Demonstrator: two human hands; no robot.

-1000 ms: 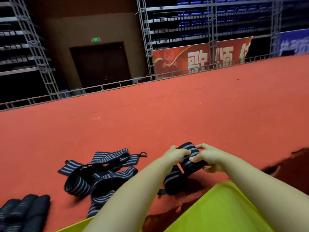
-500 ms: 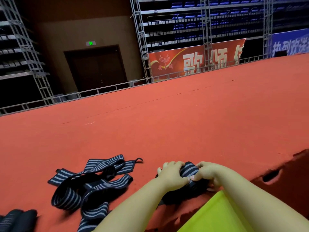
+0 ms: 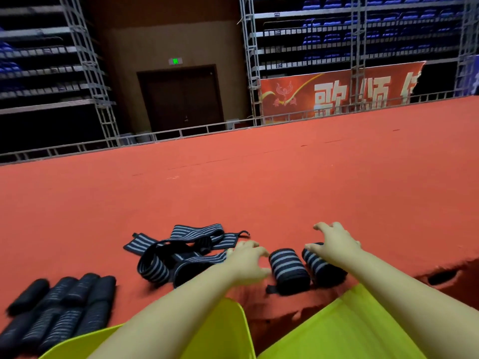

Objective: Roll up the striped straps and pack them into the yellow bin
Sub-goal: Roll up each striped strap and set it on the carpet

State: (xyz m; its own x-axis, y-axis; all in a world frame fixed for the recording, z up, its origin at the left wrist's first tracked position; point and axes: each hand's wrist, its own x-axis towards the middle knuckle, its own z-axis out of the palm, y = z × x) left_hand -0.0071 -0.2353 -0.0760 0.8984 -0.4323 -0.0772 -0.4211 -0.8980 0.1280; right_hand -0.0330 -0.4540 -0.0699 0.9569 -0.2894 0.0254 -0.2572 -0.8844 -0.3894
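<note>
We see two rolls (image 3: 289,270) between the hands: left hand (image 3: 247,265) spread beside one, right hand (image 3: 334,246) spread over the other

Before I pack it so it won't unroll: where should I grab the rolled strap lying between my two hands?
Probably grip the rolled strap around its middle, coming from above with the left hand, which is nearest. It lies on its side on the red carpet, so its curved flanks are exposed, and a loose tab pokes out at its near-left end; closing fingers and thumb across the windings should keep it wound.
</note>
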